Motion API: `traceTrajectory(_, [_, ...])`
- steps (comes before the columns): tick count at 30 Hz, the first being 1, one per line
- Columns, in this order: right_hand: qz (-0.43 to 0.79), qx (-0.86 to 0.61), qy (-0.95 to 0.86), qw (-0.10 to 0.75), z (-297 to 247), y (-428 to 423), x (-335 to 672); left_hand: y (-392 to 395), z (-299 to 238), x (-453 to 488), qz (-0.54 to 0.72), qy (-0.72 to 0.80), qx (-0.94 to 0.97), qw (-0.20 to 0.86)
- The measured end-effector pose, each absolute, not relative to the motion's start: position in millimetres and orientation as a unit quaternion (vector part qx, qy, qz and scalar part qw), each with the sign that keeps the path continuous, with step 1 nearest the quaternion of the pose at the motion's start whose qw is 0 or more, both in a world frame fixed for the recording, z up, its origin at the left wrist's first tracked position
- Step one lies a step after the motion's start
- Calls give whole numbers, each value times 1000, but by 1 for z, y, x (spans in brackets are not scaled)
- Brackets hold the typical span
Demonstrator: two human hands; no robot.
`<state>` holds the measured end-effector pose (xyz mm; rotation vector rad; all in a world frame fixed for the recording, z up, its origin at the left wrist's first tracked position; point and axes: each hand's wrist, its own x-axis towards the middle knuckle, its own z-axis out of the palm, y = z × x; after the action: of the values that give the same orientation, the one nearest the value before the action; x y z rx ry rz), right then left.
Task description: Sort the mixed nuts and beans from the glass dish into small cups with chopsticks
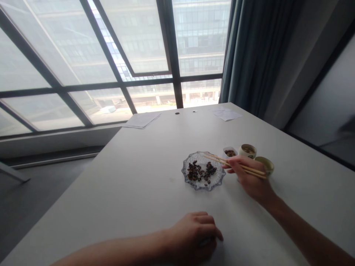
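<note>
while the right hand (249,177) stayed raised over the white table top (116,192), its fingers curled firmly around a pair of thin, pale wooden chopsticks (235,164), gripped near their middle, with the upper ends sticking out past the hand and the tips reaching away from it. those tips sat close together above the far part of a scalloped clear glass dish (194,183), just to the hand's left, over a loose heap of glossy dark brown seeds (201,171); whether they touched a seed could not be told. just beyond the fingers lay a small white square dish (230,149) holding brown seeds, beside a small cream cup (247,150), and an olive-green cup (264,165) stood just past the chopstick ends. the left hand (194,232) rested well toward the viewer, palm down and loosely curled on the table; whether it held anything could not be told. the grip looked sound, since a hold like this worked best with the lower stick braced, the upper one doing the moving, and both tips kept level.
</note>
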<state>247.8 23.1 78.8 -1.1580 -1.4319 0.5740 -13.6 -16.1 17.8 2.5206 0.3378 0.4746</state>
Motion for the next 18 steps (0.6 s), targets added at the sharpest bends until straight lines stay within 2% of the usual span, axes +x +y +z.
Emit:
traceTrajectory(4, [289, -445, -684, 501, 58, 31, 227, -16, 18, -13, 183, 126, 937, 270])
traceTrajectory(13, [288, -506, -619, 527, 76, 25, 252, -16, 17, -13, 162, 126, 942, 265])
traceTrajectory(18, [278, -487, -674, 482, 71, 30, 255, -16, 18, -13, 174, 127, 939, 267])
